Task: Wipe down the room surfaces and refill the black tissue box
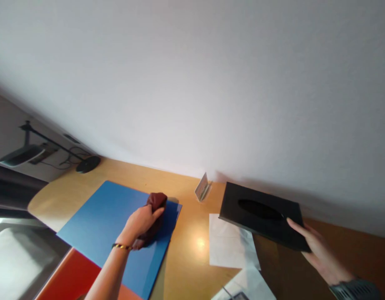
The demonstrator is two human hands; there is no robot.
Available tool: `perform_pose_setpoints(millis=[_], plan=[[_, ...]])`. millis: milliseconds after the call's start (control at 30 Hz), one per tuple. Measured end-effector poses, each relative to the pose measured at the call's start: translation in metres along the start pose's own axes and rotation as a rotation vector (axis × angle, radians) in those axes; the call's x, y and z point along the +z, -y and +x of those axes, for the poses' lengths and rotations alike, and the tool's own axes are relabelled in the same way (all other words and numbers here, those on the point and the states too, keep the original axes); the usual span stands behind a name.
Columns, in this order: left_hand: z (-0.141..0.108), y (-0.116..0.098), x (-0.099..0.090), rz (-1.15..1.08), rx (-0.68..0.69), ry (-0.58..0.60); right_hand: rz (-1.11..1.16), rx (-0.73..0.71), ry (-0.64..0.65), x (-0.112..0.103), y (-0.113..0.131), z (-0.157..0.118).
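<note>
My left hand point(142, 223), with a dark and yellow bracelet at the wrist, is closed on a crumpled dark red cloth point(157, 201). The cloth rests on the right part of a flat blue board point(108, 212) on the desk. My right hand point(314, 246) grips the right end of a flat black box point(261, 210), thumb on top and fingers underneath. An oval dark area marks the box's top. The box is tilted above a white sheet of paper point(230, 246) and hides part of it.
A small upright card stand point(203, 188) is near the wall on the wooden desk point(186, 250). A black lamp point(88, 164) stands at the back left. More paper point(250, 283) with a dark object lies at the front. An orange-red surface point(75, 277) shows below the board.
</note>
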State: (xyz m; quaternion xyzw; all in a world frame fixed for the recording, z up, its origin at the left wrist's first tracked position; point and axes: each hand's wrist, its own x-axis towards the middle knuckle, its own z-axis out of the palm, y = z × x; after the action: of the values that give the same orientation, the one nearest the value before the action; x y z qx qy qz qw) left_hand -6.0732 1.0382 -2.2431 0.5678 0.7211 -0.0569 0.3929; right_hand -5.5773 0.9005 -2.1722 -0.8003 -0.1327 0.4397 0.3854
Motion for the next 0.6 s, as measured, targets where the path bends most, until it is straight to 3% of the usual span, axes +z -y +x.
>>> perform_pose_setpoints(millis=[67,200,267,400,467,600], plan=[[0.010,-0.022,0.002,0.389,0.172,0.012,0.057,0.084,0.001,0.014,0.001,0.009],[0.026,-0.093,0.006,0.479,0.758,-0.241,0.095,0.096,0.030,0.028,-0.006,0.027],[0.041,-0.127,0.010,0.577,0.998,-0.220,0.111,0.093,0.036,0.030,-0.010,0.036],[0.074,-0.164,0.024,0.775,1.110,-0.163,0.144,0.094,0.057,0.029,-0.015,0.053],[0.084,-0.167,0.029,0.787,1.118,-0.196,0.175,0.089,0.059,0.028,-0.019,0.062],[0.093,-0.167,0.032,0.747,1.002,-0.180,0.222,0.072,0.033,0.027,-0.029,0.073]])
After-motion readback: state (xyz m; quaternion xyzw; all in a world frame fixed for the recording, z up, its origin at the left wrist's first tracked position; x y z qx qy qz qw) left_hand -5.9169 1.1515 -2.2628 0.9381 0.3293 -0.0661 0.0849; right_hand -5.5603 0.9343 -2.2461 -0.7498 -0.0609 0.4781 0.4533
